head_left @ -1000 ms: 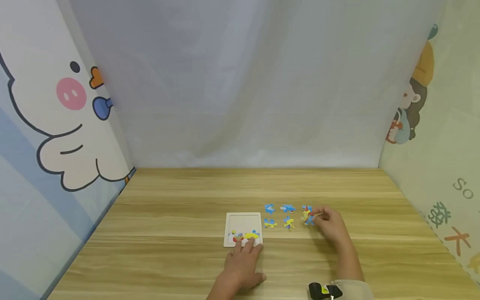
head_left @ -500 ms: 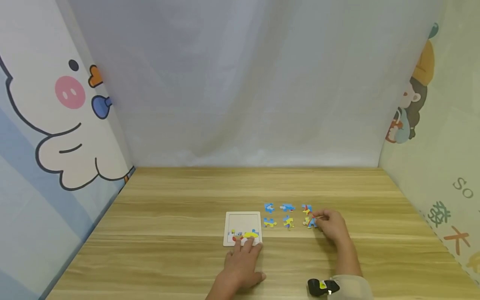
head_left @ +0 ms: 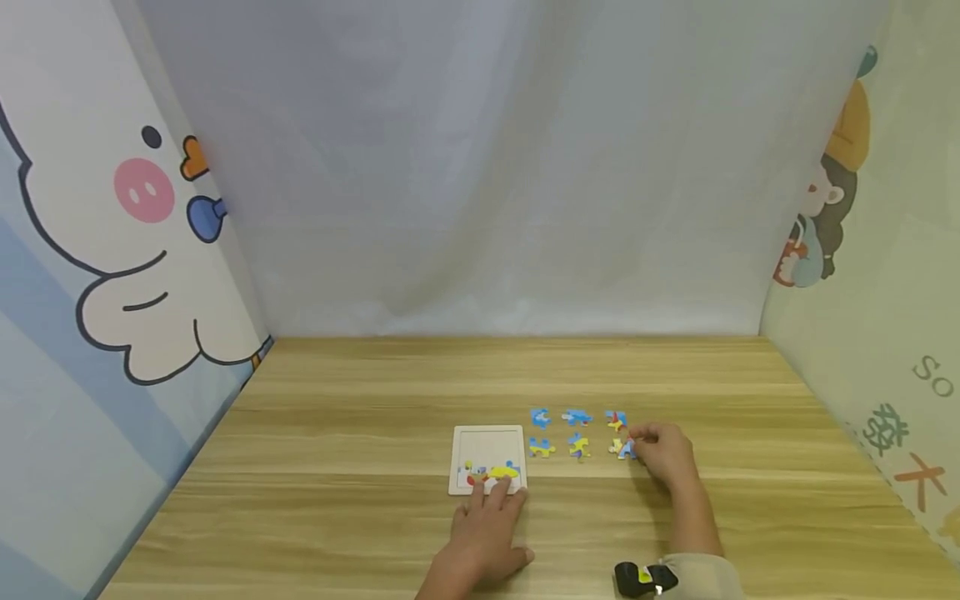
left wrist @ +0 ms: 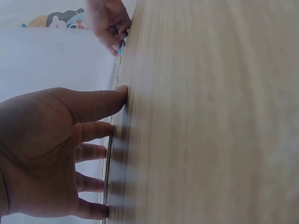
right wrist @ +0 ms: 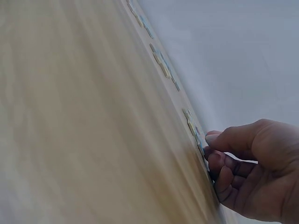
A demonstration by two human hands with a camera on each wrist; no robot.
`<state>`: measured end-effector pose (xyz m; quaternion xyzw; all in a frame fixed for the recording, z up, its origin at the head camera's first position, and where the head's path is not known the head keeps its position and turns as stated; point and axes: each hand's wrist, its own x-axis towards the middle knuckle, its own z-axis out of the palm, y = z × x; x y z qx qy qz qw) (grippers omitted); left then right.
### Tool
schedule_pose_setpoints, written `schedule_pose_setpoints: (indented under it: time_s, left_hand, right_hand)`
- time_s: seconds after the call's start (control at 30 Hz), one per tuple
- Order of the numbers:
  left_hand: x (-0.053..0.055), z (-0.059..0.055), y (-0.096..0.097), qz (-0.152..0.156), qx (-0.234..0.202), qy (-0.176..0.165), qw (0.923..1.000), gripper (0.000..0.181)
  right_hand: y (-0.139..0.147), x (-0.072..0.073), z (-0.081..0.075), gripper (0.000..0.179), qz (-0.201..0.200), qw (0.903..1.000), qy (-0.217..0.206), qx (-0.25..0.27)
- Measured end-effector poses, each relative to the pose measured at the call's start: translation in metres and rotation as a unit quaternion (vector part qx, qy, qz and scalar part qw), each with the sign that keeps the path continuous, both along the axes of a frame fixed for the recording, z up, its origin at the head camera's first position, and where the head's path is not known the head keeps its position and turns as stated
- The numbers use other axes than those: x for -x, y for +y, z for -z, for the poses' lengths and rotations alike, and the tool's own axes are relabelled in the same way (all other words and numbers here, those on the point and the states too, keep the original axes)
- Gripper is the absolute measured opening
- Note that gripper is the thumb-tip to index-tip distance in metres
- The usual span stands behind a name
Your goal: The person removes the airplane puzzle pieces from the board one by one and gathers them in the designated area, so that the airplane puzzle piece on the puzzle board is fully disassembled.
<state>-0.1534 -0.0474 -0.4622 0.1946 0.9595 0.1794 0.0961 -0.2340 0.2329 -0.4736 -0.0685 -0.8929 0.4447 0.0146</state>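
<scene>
A square jigsaw tray [head_left: 487, 429] with a pale frame lies on the table, its lower part filled with a coloured picture. The fingertips of my left hand [head_left: 483, 533] rest on the tray's near edge, fingers spread and fairly straight; the left wrist view shows that hand [left wrist: 51, 154] with its thumb on the table. To the right, my right hand [head_left: 666, 454] pinches the edge of a blue, yellow and white puzzle piece [head_left: 622, 448] at the table surface. Seen from the right wrist, thumb and forefinger of the hand [right wrist: 261, 168] meet at that piece, the other fingers curled.
Several loose puzzle pieces stand in two rows right of the tray, among them a blue one [head_left: 540, 417], a yellow-blue one [head_left: 578, 447] and a red-yellow one [head_left: 615, 419]. A grey curtain [head_left: 480, 167] hangs behind the wooden table [head_left: 337, 500]; printed walls flank it.
The piece at my right fingers has turned and shifted slightly right and nearer, coming apart from the red-yellow piece above it. My left hand has stayed on the tray.
</scene>
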Motion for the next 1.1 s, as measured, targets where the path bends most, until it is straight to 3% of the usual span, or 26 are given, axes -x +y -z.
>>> schedule_pose_setpoints:
  time_s: [0.27,0.47,0.7,0.9,1.1]
  left_hand:
    - [0.0,0.001,0.001,0.003,-0.006,-0.001,1.0,0.07]
    - [0.001,0.004,0.001,0.008,-0.017,-0.002,0.9998,0.067]
    - [0.0,0.005,-0.001,0.003,-0.036,-0.006,0.9993,0.064]
    - [-0.003,0.006,-0.004,0.004,-0.022,0.017,0.9996,0.065]
    - [-0.006,0.005,-0.004,-0.012,0.002,0.029,0.9995,0.071]
  right_hand:
    - [0.002,-0.002,0.0,0.024,-0.011,0.9999,-0.004,-0.005]
    - [0.002,-0.008,-0.013,0.03,-0.05,0.9986,-0.015,-0.006]
    - [-0.012,-0.009,-0.021,0.032,-0.096,0.9953,0.006,-0.013]
    - [-0.027,-0.009,-0.026,0.034,-0.125,0.992,0.015,0.006]
    - [-0.042,-0.007,-0.03,0.031,-0.149,0.9879,0.044,-0.01]
